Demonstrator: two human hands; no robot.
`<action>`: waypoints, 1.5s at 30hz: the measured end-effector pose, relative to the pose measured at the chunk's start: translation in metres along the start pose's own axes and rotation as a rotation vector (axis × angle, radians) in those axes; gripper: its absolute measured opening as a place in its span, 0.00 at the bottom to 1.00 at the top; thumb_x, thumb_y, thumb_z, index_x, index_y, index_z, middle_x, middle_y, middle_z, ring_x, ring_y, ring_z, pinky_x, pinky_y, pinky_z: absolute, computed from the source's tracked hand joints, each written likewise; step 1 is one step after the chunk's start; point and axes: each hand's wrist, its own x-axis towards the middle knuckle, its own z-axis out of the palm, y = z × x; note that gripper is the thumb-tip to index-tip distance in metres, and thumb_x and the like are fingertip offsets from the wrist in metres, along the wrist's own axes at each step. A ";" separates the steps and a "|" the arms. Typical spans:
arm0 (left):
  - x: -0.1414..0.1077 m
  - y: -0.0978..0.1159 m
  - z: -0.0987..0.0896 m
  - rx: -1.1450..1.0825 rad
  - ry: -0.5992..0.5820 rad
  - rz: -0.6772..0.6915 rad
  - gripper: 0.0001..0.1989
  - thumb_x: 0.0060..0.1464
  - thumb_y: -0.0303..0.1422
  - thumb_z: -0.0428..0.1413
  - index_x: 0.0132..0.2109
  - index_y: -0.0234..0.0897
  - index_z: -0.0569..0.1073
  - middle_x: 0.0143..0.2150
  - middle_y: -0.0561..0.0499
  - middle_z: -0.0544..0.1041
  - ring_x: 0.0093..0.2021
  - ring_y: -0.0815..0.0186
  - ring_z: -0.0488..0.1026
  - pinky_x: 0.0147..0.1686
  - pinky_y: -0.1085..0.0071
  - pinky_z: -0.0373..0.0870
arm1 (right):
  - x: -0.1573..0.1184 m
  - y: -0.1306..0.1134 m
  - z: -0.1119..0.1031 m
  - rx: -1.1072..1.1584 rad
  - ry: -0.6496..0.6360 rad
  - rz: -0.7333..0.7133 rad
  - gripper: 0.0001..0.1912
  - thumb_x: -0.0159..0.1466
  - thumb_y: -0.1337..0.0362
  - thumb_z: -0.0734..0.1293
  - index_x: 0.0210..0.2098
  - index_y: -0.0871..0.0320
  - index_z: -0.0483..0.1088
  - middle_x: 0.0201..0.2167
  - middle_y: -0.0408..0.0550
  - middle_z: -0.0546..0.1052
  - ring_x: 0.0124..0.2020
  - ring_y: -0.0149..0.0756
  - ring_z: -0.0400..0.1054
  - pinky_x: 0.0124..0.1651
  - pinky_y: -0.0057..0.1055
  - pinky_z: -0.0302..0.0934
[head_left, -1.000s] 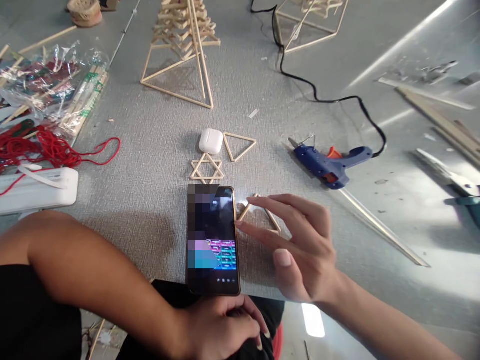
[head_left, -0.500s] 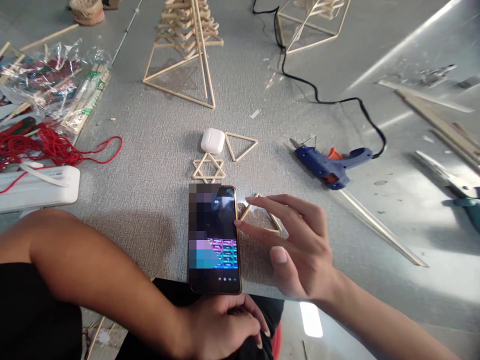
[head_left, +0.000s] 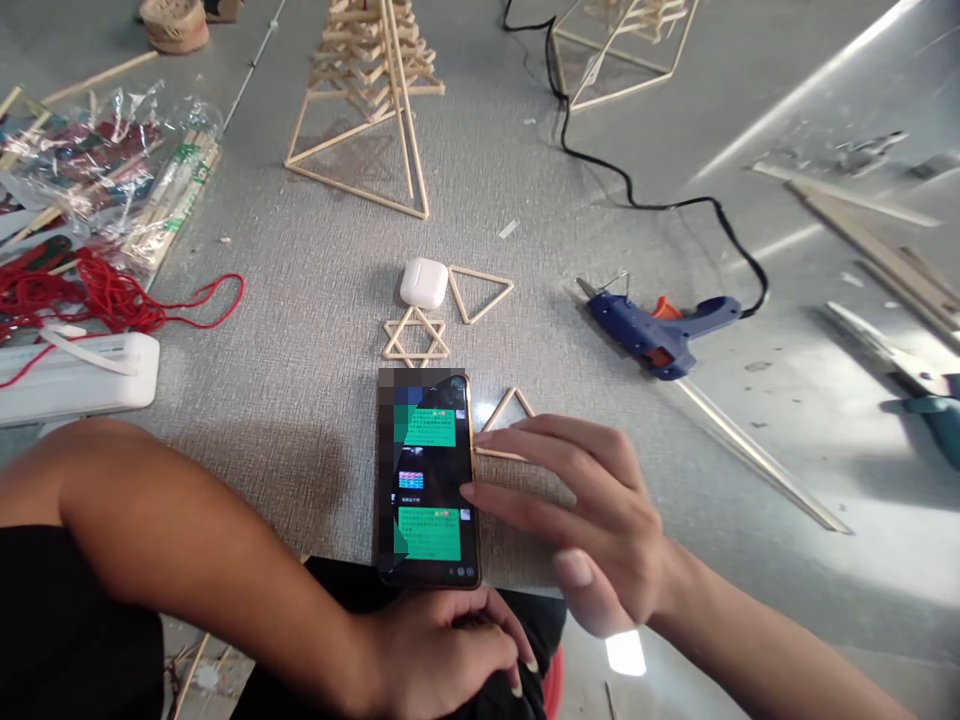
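Note:
A smartphone (head_left: 431, 480) lies on the table near its front edge, its lit screen showing green message bubbles; part is pixelated. My right hand (head_left: 592, 500) hovers at its right side, open with fingers apart, one fingertip at the screen's edge. Below the phone, my left hand (head_left: 457, 655) rests on my lap, holding nothing, fingers loosely bent. A wooden-stick triangle (head_left: 499, 420) lies partly under my right fingers. Beyond the phone are a six-pointed stick star (head_left: 415, 338), a white earbud case (head_left: 424, 283) and another stick triangle (head_left: 480, 290).
On the right lie a blue glue gun (head_left: 645, 330) with a black cord (head_left: 637, 200), and pliers (head_left: 892, 350) at the edge. Stick pyramid frames (head_left: 356, 190) stand at the back. To the left are red cord (head_left: 112, 295), a white power strip (head_left: 82, 375) and plastic-wrapped sticks (head_left: 165, 200).
The phone screen has switched from a dark view with a colourful picture to a chat with green bubbles. My right hand has moved slightly down; my left has stayed put.

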 end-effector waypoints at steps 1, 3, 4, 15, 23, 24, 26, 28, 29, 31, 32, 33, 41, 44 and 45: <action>0.001 -0.001 0.000 0.003 -0.005 0.005 0.06 0.55 0.36 0.53 0.38 0.40 0.71 0.38 0.50 0.74 0.49 0.58 0.74 0.61 0.58 0.65 | 0.000 -0.001 0.000 0.022 -0.013 -0.015 0.22 0.72 0.61 0.55 0.55 0.51 0.78 0.62 0.50 0.76 0.59 0.53 0.68 0.56 0.51 0.67; 0.002 -0.004 0.000 0.022 -0.008 0.008 0.07 0.56 0.37 0.53 0.38 0.40 0.71 0.38 0.50 0.74 0.50 0.58 0.74 0.62 0.59 0.65 | 0.001 -0.002 0.001 0.059 -0.038 -0.055 0.23 0.74 0.59 0.53 0.52 0.52 0.79 0.63 0.50 0.76 0.59 0.51 0.68 0.56 0.49 0.67; 0.003 -0.005 0.000 0.035 -0.005 0.010 0.07 0.56 0.38 0.52 0.39 0.40 0.71 0.39 0.50 0.74 0.51 0.57 0.74 0.62 0.59 0.65 | 0.003 -0.002 0.001 0.073 -0.053 -0.079 0.25 0.76 0.58 0.51 0.51 0.52 0.79 0.63 0.51 0.76 0.60 0.49 0.68 0.57 0.48 0.66; 0.006 -0.005 -0.001 0.046 -0.010 0.033 0.07 0.56 0.37 0.51 0.37 0.40 0.71 0.39 0.49 0.74 0.53 0.56 0.74 0.63 0.59 0.64 | 0.008 -0.001 0.000 0.093 -0.168 -0.133 0.24 0.76 0.57 0.54 0.51 0.53 0.82 0.65 0.51 0.77 0.63 0.47 0.66 0.61 0.44 0.64; 0.004 -0.005 0.000 0.050 -0.012 0.043 0.07 0.56 0.37 0.51 0.37 0.40 0.70 0.38 0.50 0.73 0.51 0.57 0.74 0.62 0.59 0.64 | 0.010 -0.001 0.000 0.105 -0.150 -0.128 0.28 0.78 0.56 0.50 0.50 0.53 0.81 0.63 0.50 0.77 0.64 0.45 0.66 0.61 0.43 0.64; 0.005 -0.005 0.000 0.053 -0.010 0.041 0.07 0.56 0.37 0.51 0.37 0.40 0.70 0.38 0.50 0.73 0.51 0.57 0.74 0.62 0.59 0.64 | 0.011 -0.002 -0.001 0.105 -0.149 -0.127 0.29 0.78 0.56 0.49 0.50 0.53 0.81 0.63 0.50 0.77 0.64 0.44 0.66 0.61 0.43 0.64; 0.005 -0.007 0.000 0.052 -0.008 0.044 0.08 0.56 0.38 0.51 0.37 0.40 0.71 0.38 0.50 0.74 0.52 0.57 0.74 0.62 0.59 0.64 | 0.012 -0.002 -0.001 0.105 -0.153 -0.126 0.30 0.79 0.56 0.48 0.50 0.53 0.81 0.63 0.50 0.77 0.64 0.44 0.66 0.61 0.43 0.65; 0.006 -0.007 0.000 0.051 -0.008 0.052 0.08 0.56 0.38 0.51 0.37 0.40 0.71 0.38 0.50 0.74 0.52 0.56 0.74 0.63 0.58 0.64 | 0.012 -0.002 -0.002 0.109 -0.166 -0.129 0.30 0.79 0.56 0.47 0.50 0.53 0.80 0.63 0.50 0.77 0.64 0.44 0.66 0.61 0.43 0.65; 0.006 -0.008 0.000 0.049 -0.006 0.054 0.08 0.56 0.39 0.51 0.36 0.40 0.71 0.38 0.50 0.74 0.52 0.56 0.74 0.63 0.57 0.64 | 0.012 -0.002 -0.002 0.114 -0.167 -0.133 0.30 0.79 0.56 0.47 0.51 0.53 0.80 0.63 0.51 0.76 0.64 0.44 0.66 0.61 0.43 0.65; 0.006 -0.008 0.001 0.041 0.001 0.053 0.08 0.55 0.39 0.51 0.36 0.40 0.70 0.38 0.49 0.74 0.52 0.55 0.74 0.63 0.57 0.64 | 0.012 -0.002 -0.002 0.122 -0.144 -0.139 0.29 0.79 0.57 0.47 0.52 0.55 0.79 0.62 0.52 0.76 0.63 0.45 0.66 0.60 0.44 0.65; 0.006 -0.008 0.001 0.036 0.003 0.052 0.08 0.55 0.39 0.51 0.36 0.40 0.70 0.38 0.49 0.74 0.52 0.55 0.75 0.63 0.57 0.65 | 0.012 -0.002 -0.001 0.124 -0.125 -0.137 0.30 0.79 0.57 0.46 0.52 0.56 0.78 0.62 0.53 0.76 0.63 0.46 0.66 0.60 0.44 0.64; 0.006 -0.009 0.001 0.033 0.002 0.052 0.08 0.55 0.39 0.51 0.36 0.40 0.71 0.38 0.49 0.74 0.52 0.56 0.75 0.63 0.57 0.65 | 0.011 -0.003 0.001 0.126 -0.105 -0.133 0.29 0.79 0.58 0.46 0.52 0.56 0.78 0.61 0.54 0.76 0.62 0.46 0.66 0.59 0.44 0.64; 0.004 -0.005 -0.001 0.045 -0.015 0.057 0.08 0.54 0.39 0.51 0.35 0.41 0.70 0.40 0.48 0.75 0.53 0.55 0.74 0.64 0.56 0.63 | 0.010 -0.006 0.014 0.034 -0.147 -0.105 0.31 0.80 0.54 0.44 0.60 0.57 0.73 0.66 0.56 0.70 0.65 0.50 0.62 0.61 0.46 0.58; 0.003 -0.003 -0.002 0.048 -0.013 0.054 0.09 0.55 0.39 0.51 0.37 0.41 0.71 0.39 0.48 0.75 0.52 0.54 0.75 0.62 0.56 0.64 | 0.010 -0.006 0.014 0.006 -0.190 -0.110 0.31 0.80 0.52 0.44 0.62 0.55 0.72 0.69 0.57 0.66 0.66 0.51 0.60 0.62 0.46 0.57; 0.002 -0.003 -0.001 0.049 -0.012 0.054 0.09 0.55 0.39 0.51 0.37 0.41 0.71 0.39 0.48 0.74 0.52 0.54 0.75 0.62 0.56 0.64 | 0.010 -0.006 0.014 0.000 -0.202 -0.111 0.31 0.80 0.52 0.44 0.63 0.55 0.71 0.69 0.57 0.65 0.67 0.51 0.59 0.62 0.46 0.57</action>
